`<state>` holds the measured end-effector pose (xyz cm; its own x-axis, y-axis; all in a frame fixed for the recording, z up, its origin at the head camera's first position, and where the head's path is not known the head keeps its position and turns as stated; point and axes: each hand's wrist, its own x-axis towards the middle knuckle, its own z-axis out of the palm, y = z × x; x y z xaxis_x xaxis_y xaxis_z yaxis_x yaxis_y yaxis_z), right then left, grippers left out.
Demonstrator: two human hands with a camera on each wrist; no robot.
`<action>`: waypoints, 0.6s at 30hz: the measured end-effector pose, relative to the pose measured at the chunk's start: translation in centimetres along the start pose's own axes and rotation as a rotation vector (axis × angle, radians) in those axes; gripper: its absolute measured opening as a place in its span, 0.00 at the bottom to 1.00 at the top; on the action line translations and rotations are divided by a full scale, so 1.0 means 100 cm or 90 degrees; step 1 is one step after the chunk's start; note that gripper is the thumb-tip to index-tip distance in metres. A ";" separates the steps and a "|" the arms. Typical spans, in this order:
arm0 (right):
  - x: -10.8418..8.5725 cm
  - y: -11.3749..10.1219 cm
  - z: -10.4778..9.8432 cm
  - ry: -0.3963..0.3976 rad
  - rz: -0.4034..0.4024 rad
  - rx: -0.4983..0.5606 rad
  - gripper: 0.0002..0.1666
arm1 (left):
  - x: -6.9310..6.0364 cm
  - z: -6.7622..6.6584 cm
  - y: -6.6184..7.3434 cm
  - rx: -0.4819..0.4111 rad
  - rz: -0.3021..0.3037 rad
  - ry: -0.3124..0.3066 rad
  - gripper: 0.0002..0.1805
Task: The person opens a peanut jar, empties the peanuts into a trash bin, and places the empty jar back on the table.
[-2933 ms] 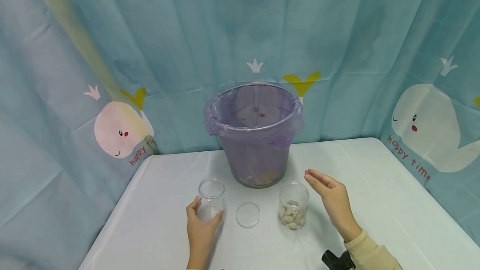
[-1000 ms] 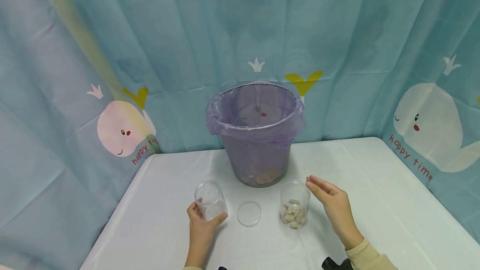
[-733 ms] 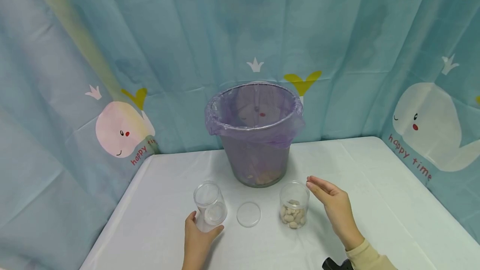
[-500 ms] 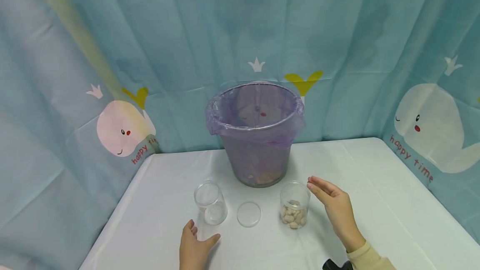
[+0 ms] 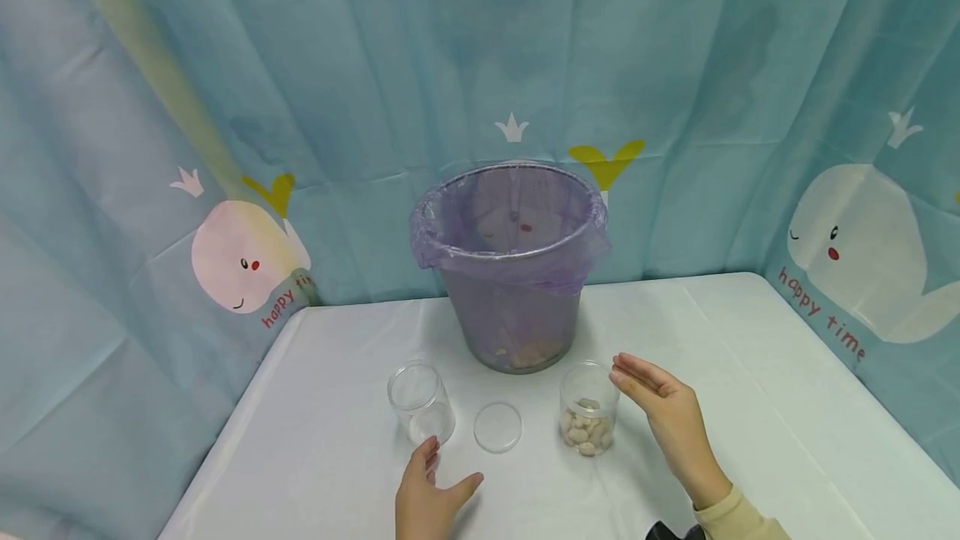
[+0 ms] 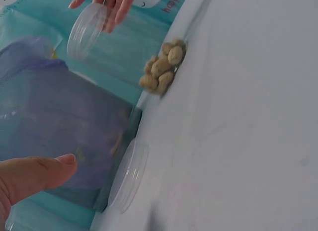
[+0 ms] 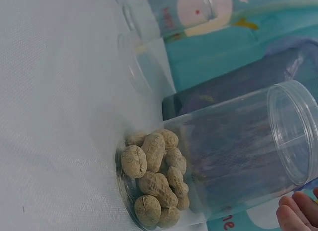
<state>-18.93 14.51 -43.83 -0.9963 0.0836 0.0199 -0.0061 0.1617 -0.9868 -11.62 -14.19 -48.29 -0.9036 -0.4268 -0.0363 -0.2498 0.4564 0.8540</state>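
My left hand (image 5: 433,497) is held in front of a clear jar (image 5: 415,390) with nothing visible inside. Its thumb and fingers are spread and grip nothing; the index fingertip overlaps the jar's base in the head view, and I cannot tell whether they touch. A clear round lid (image 5: 498,427) lies flat on the table, just beyond that thumb (image 6: 42,177). My right hand (image 5: 667,419), fingers extended together, is beside the rim of a second clear jar (image 5: 589,386). That jar stands upright without a lid, partly filled with unshelled peanuts (image 7: 154,171).
Behind the jars stands a bin (image 5: 510,319) lined with a thin purple bag (image 5: 517,269), with something pale at its bottom. A white-covered table (image 5: 315,407) backs onto a blue printed curtain (image 5: 360,107). A black object (image 5: 675,532) is near the right sleeve (image 5: 738,515).
My left hand has let go of the jar it gripped, drawn back toward me, then moved right toward the lid. The jar shifted slightly before release. My right hand has barely moved.
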 end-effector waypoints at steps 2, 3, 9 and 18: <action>-0.001 0.000 0.000 -0.002 0.005 -0.001 0.34 | -0.002 0.005 0.002 -0.025 0.013 -0.012 0.50; -0.001 0.000 0.000 -0.005 0.006 -0.001 0.33 | -0.003 0.008 0.003 -0.039 0.020 -0.019 0.51; -0.002 -0.001 0.001 -0.022 0.003 0.010 0.34 | -0.008 0.026 0.012 -0.085 0.073 -0.060 0.54; -0.002 -0.001 0.003 -0.028 0.008 0.004 0.33 | -0.006 0.054 0.030 -0.084 0.137 -0.147 0.55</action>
<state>-18.78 14.17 -43.76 -0.9991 0.0416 0.0005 0.0059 0.1540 -0.9881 -13.69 -8.29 -48.49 -0.9894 -0.1373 0.0482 -0.0116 0.4046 0.9144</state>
